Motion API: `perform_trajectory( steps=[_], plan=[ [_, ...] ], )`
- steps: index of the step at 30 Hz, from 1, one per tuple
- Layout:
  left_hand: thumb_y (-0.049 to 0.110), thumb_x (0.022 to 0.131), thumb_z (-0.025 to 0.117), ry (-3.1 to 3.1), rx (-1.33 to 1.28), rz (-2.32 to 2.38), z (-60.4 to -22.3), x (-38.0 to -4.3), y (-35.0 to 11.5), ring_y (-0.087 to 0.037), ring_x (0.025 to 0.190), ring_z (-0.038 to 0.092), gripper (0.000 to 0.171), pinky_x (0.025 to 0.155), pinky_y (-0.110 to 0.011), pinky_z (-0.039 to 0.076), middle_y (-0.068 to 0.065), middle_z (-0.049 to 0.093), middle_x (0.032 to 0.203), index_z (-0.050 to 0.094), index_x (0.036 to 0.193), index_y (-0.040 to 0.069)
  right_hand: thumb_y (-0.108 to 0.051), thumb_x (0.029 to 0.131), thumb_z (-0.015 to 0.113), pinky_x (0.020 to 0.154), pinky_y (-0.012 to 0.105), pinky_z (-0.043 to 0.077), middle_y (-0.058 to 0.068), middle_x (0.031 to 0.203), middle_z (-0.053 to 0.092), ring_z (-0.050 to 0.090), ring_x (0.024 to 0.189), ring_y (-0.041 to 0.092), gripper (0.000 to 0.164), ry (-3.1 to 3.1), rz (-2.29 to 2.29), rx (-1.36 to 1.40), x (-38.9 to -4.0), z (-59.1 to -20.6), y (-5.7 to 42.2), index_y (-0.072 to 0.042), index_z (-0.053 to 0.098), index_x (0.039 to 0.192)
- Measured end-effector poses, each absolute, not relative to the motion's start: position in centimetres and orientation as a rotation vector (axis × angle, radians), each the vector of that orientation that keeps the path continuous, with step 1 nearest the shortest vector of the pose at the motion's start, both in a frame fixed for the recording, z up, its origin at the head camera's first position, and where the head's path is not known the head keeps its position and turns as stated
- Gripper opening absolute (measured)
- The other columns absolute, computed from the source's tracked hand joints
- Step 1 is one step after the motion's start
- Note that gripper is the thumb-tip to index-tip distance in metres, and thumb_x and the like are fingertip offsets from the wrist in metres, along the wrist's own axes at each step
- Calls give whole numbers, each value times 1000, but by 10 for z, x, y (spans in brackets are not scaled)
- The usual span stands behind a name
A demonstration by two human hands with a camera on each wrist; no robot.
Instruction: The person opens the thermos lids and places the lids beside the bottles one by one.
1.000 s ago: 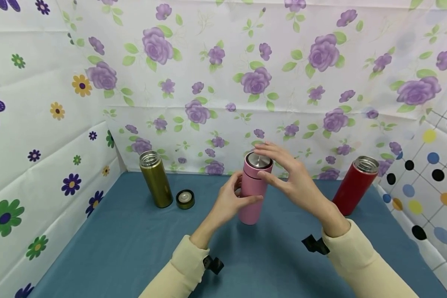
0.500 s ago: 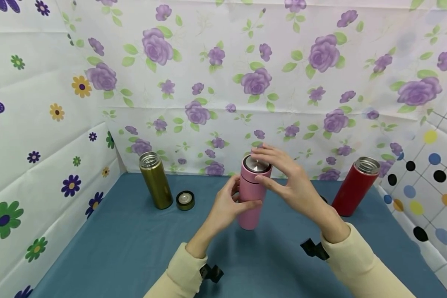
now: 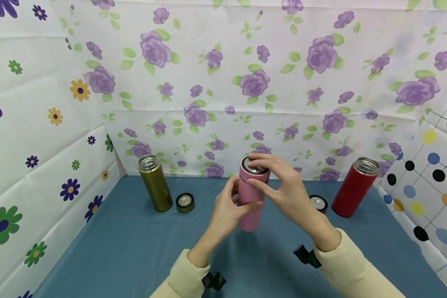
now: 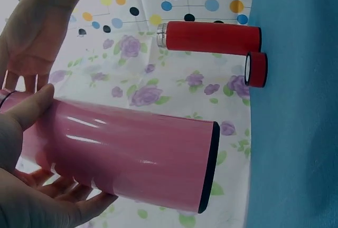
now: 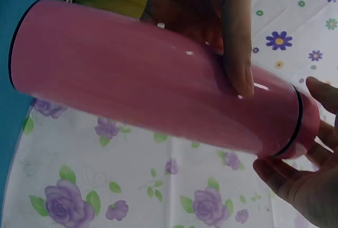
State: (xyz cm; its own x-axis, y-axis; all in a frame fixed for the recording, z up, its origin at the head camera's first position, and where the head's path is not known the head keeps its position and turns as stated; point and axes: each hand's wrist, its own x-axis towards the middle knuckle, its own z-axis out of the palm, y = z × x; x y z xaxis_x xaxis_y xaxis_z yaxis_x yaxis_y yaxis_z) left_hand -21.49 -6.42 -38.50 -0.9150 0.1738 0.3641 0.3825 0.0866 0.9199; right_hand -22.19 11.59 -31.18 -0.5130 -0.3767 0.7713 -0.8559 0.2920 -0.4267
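A pink thermos stands lifted slightly tilted in the middle of the head view, its lid topped by a steel disc. My left hand grips the body from the left, thumb across the front and fingers behind. My right hand reaches over from the right and holds the lid, thumb in front and fingers across its top and far side. In the left wrist view the thermos's black base ring shows. A dark seam between lid and body is visible in the right wrist view.
An uncapped gold thermos stands at the left rear, its lid beside it. At right stands an uncapped red thermos; its lid is partly hidden by my right wrist. Patterned sheets surround the blue table.
The thermos has come slightly down and left. My right hand has moved left and lower, its fingers closing further over the lid. The red thermos's lid has come into view behind my right wrist.
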Motion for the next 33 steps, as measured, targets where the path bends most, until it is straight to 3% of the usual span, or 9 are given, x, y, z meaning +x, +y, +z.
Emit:
perform_trajectory(
  steps=[7, 20, 33],
  plan=[
    [26, 87, 88, -2174, -563, -1902, -386, -209, -62, -16, 121, 60, 71, 106, -49, 51, 0, 61, 135, 50, 146, 23, 7, 80, 85, 106, 22, 48, 10, 138, 66, 59, 130, 28, 45, -1957, 1150, 1092, -216, -309, 112, -6, 73, 122],
    [29, 86, 88, -2195, -625, -1881, -384, -207, -66, -18, 114, 69, 67, 97, -44, 57, 3, 67, 132, 58, 146, 29, 14, 74, 86, 101, 24, 52, 13, 130, 70, 64, 123, 31, 46, -1879, 1146, 1147, -208, -297, 117, -3, 78, 116],
    [31, 84, 90, -2240, -743, -1821, -383, -212, -68, -13, 114, 68, 69, 96, -37, 58, 10, 67, 131, 60, 145, 32, 15, 71, 87, 99, 30, 56, 14, 127, 72, 66, 122, 24, 47, -1892, 1252, 1187, -208, -295, 129, -5, 80, 113]
  ],
)
